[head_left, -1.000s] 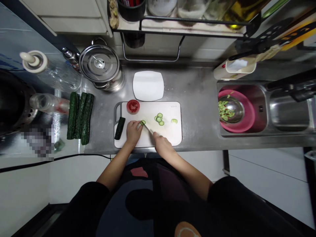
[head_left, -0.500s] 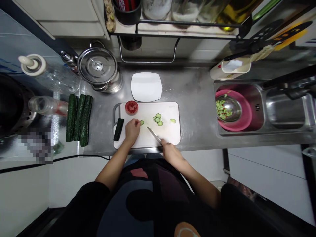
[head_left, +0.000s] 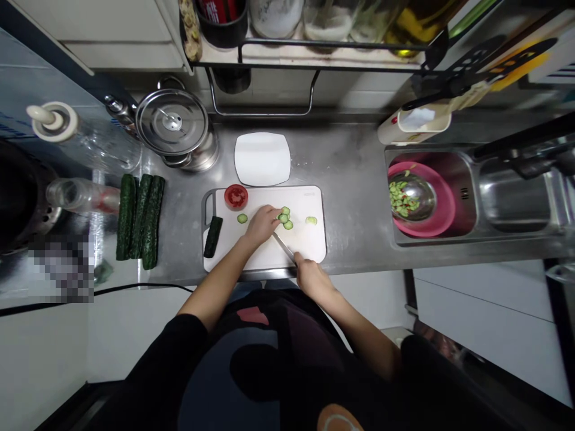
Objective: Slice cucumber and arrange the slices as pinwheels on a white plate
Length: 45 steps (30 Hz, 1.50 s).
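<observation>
My right hand (head_left: 313,276) grips a knife (head_left: 284,246) by its handle, the blade pointing up and left over the white cutting board (head_left: 260,254). My left hand (head_left: 264,224) reaches across the board, its fingertips pinching at a small cluster of cucumber slices (head_left: 287,224). One round cucumber slice (head_left: 242,218) lies alone to the left of that hand. A paler cucumber end piece (head_left: 311,220) rests toward the board's right side. At the left edge lies a dark green cucumber piece (head_left: 213,237), below a small red dish (head_left: 236,197).
Behind the board lies a white plate (head_left: 263,158). Several whole cucumbers (head_left: 139,221) lie at the left, near a lidded steel pot (head_left: 173,123). In the sink (head_left: 467,209) on the right, a pink basin (head_left: 444,206) holds a bowl of cut pieces. A rack (head_left: 332,58) overhangs the back.
My left hand has moved right, from the lone slice to the cluster, leaving a slice at the board's left. The knife hand has barely moved. The view has shifted slightly.
</observation>
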Tool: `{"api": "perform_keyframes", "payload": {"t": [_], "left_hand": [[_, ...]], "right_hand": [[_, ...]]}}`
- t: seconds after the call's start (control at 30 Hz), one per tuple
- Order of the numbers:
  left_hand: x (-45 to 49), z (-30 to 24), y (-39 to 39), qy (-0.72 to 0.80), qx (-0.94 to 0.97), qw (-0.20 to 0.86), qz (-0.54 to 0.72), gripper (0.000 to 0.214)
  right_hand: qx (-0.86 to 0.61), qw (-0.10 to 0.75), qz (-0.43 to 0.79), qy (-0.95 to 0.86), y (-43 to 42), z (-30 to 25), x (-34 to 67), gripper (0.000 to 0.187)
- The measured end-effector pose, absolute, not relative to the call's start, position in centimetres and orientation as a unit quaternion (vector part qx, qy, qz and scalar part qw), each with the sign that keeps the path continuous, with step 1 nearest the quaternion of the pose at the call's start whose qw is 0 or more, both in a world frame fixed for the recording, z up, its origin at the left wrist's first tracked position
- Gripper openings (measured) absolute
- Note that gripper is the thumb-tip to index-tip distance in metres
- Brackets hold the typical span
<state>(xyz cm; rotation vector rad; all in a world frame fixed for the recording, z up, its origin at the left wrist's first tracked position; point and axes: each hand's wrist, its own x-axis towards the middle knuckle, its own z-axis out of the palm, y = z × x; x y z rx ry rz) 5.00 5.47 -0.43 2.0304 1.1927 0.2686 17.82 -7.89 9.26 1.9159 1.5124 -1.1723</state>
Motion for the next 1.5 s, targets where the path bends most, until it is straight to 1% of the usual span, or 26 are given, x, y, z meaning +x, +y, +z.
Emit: {"api": "perform_keyframes", "payload": {"t": [0.2,0.33,0.47,0.63,0.8,0.97,1.17,1.27,1.4,1.5], "left_hand": [[6.5,-0.7,7.0,0.416,0.808,0.408,0.08,0.017],[6.2,-0.3,7.0,0.431,0.797,0.417,0.075,0.014],[5.8,-0.1,6.8,0.463,0.778,0.421,0.056,0.012],[5.7,0.0,6.7,0.458,0.795,0.393,0.06,0.014],[5.7,0.0,6.6,0.463,0.804,0.366,0.076,0.014],[6.0,0.4,6.8,0.507,0.763,0.396,0.072,0.013],[4.2,1.7,6.4,0.637,0.62,0.442,0.12,0.005],[2.2,1.8,5.2,0.665,0.581,0.459,0.103,0.005],[0.1,1.1,4.1,0.64,0.601,0.473,0.069,0.012],[-0.5,0.6,4.5,0.575,0.667,0.471,0.058,0.016]], "right_hand": [[0.694,0.212,-0.424,0.542,-8.0,9.2,17.9,0.047],[0.692,0.208,-0.427,0.544,-8.0,9.3,18.1,0.046],[0.69,0.206,-0.424,0.549,-7.8,9.3,18.1,0.049],[0.687,0.213,-0.421,0.553,-7.6,9.5,18.1,0.051],[0.688,0.213,-0.425,0.548,-7.6,9.5,18.1,0.048],[0.687,0.211,-0.429,0.548,-7.6,9.2,18.4,0.048],[0.687,0.214,-0.434,0.542,-7.4,9.5,18.6,0.044],[0.693,0.209,-0.429,0.541,-7.2,9.6,18.6,0.043],[0.692,0.211,-0.418,0.55,-6.9,9.4,18.4,0.043],[0.69,0.213,-0.413,0.555,-6.6,9.3,18.3,0.041]]}}
